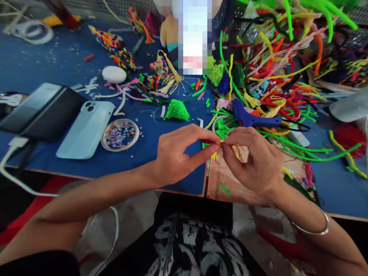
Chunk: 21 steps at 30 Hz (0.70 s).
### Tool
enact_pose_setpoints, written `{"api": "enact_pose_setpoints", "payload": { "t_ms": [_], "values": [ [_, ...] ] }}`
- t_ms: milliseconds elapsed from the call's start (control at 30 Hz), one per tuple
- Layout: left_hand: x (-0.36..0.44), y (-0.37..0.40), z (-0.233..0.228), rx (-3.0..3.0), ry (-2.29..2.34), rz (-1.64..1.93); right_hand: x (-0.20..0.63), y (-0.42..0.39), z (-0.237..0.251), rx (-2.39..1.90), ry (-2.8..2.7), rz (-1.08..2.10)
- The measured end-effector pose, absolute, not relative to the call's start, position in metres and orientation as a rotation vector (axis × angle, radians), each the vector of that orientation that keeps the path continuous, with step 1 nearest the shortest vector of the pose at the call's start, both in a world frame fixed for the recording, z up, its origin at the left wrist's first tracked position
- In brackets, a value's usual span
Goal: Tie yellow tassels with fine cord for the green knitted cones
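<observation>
My left hand (182, 153) and my right hand (254, 159) meet fingertip to fingertip over the seam between the blue tabletop and a wooden board (247, 191). Thumb and forefinger are pinched together on each. A small bit of red and yellow shows at the fingertips, too small to name. Yellow strands (214, 155) hang or lie just below them. Bright green pipe cleaners (224, 126) lie right behind the fingers. A blue glue gun (253, 117) rests beyond my right hand. A fuzzy green cone-shaped piece (177, 110) sits beyond my left hand.
On the left are a light blue phone (86, 130), a dark propped device (43, 109), a round dish of beads (120, 135) and a white oval case (114, 74). Multicoloured fuzzy pieces (115, 48) lie behind. Tangled pipe cleaners (287, 57) heap up at the back right.
</observation>
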<state>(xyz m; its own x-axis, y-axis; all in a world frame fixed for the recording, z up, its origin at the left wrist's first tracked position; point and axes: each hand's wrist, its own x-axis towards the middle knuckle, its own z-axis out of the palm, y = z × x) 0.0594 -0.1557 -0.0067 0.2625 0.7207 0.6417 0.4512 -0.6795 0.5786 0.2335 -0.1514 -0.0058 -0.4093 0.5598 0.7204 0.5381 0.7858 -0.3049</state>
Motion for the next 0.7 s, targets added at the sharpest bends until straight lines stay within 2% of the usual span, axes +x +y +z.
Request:
{"api": "enact_pose_setpoints", "payload": {
  "t_ms": [700],
  "values": [
    [0.0597,-0.1553,-0.0088,2.257,1.013,1.389,0.2316,-0.1509,-0.003,-0.801,-2.108,0.036]
  ]
}}
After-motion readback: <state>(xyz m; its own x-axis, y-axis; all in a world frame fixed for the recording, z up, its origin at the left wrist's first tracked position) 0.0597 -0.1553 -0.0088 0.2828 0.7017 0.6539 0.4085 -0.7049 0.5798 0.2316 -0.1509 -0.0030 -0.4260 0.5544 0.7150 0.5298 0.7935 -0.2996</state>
